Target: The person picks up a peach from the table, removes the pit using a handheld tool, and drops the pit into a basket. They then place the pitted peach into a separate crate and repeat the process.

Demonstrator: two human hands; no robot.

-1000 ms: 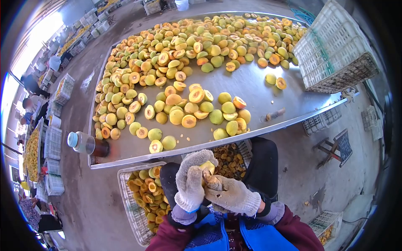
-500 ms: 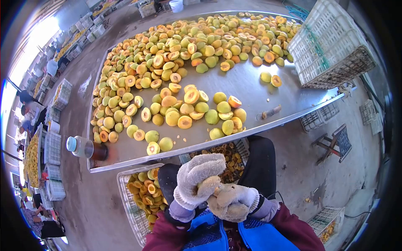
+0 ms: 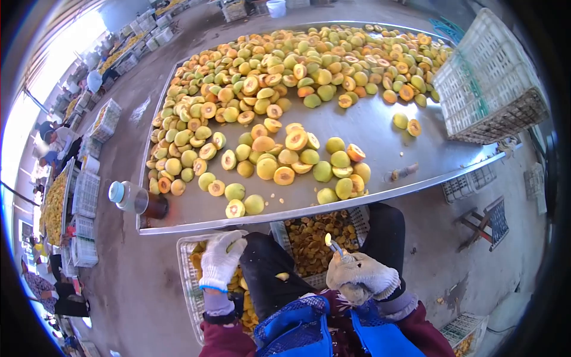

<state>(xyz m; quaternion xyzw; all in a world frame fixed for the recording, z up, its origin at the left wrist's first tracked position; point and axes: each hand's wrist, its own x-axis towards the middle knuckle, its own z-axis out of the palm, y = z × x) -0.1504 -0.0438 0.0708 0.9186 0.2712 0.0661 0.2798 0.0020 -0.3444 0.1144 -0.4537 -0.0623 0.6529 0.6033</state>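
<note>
My left hand (image 3: 221, 260), in a white knit glove, is above the white crate (image 3: 185, 262) of fruit halves beside my left leg. Its fingers look apart, and I see no fruit in them. My right hand (image 3: 361, 278), in a stained glove, is closed round a small metal pitting tool (image 3: 336, 246) that points up and left. A yellow bit of flesh (image 3: 328, 239) sits at the tool's tip. Another yellow piece (image 3: 282, 276) shows against my left thigh. Between my knees stands a crate of brownish pits and scraps (image 3: 318, 241).
Halved yellow-green stone fruit (image 3: 238, 77) cover much of the metal table (image 3: 357, 128), with a nearer cluster (image 3: 285, 157). A blue-capped bottle (image 3: 140, 200) lies at the left corner. An upturned white crate (image 3: 491, 83) leans at the right. A stool (image 3: 488, 223) stands beyond; people work at the left.
My hands were together over my lap; now they are apart. The left has moved left over the fruit crate, the right has shifted right, and the tool's tip has come into sight.
</note>
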